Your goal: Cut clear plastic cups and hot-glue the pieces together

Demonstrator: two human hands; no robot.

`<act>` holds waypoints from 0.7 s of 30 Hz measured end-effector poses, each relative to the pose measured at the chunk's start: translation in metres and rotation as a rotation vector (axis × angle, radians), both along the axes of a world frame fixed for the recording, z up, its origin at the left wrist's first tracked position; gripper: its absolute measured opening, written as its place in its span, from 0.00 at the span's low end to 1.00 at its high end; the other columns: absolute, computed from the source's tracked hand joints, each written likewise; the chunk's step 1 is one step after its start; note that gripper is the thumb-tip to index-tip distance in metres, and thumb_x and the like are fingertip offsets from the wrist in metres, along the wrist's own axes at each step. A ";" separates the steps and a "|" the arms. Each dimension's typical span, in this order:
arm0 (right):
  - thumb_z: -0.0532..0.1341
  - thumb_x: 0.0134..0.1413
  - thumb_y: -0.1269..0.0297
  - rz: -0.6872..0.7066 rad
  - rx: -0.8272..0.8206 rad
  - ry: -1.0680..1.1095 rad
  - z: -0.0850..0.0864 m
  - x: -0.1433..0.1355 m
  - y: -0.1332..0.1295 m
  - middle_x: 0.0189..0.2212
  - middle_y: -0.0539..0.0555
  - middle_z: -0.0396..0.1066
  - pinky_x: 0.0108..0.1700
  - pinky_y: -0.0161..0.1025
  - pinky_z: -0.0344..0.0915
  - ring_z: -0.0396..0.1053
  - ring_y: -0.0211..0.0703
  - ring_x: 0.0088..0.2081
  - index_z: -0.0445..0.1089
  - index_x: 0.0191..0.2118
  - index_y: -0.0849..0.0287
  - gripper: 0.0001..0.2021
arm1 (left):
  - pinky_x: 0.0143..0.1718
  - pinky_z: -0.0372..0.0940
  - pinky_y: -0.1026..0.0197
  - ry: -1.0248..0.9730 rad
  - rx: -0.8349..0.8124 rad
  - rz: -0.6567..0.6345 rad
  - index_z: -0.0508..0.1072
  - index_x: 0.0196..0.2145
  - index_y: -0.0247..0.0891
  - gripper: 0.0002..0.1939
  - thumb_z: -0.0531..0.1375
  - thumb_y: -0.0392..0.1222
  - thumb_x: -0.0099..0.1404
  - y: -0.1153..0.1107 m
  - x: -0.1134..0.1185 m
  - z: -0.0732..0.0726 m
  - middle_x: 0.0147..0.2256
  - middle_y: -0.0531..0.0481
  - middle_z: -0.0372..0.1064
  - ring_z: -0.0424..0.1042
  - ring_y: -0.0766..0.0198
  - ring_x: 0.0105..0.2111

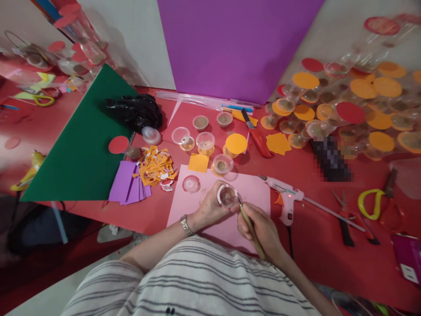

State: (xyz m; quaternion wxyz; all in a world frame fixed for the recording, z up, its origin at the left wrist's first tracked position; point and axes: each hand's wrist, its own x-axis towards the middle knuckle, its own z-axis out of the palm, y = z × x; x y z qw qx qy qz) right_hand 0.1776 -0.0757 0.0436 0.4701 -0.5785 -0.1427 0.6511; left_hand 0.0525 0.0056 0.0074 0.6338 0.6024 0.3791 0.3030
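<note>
My left hand point(212, 205) is closed around a small transparent plastic cup point(227, 197) with a ragged white band along part of its rim. My right hand point(261, 224) grips a thin tool with a wooden handle point(250, 228); its tip meets the right side of the cup's rim, and I cannot make out the tip's exact shape. Both hands are above a pink sheet point(184, 206). A round transparent lid-like piece point(191, 184) lies on that sheet, left of the cup. Just beyond my hands stands another transparent cup point(222, 165) with brownish contents.
To the right lie a glue gun point(286, 193), pliers point(345, 215) and yellow-handled scissors point(371, 204). A red-handled cutter point(259, 138) lies behind. Orange scraps point(156, 164), purple paper point(125, 184) and a green board point(79, 145) are at left. Several disc-topped cups point(304, 113) crowd the back right.
</note>
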 end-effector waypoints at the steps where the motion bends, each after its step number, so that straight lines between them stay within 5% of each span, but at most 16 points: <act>1: 0.63 0.50 0.46 0.004 0.007 -0.013 0.001 0.001 0.000 0.12 0.42 0.57 0.16 0.31 0.45 0.50 0.30 0.12 0.69 0.29 0.59 0.18 | 0.31 0.68 0.65 0.003 -0.002 -0.001 0.62 0.36 0.39 0.18 0.68 0.41 0.53 0.001 0.000 0.001 0.32 0.53 0.71 0.71 0.67 0.29; 21: 0.62 0.47 0.41 0.086 0.004 -0.270 0.007 0.003 0.002 0.12 0.43 0.57 0.15 0.31 0.50 0.52 0.32 0.13 0.65 0.25 0.56 0.21 | 0.33 0.68 0.62 0.126 0.138 0.007 0.64 0.37 0.39 0.15 0.66 0.41 0.56 -0.001 -0.001 0.004 0.32 0.51 0.73 0.71 0.66 0.30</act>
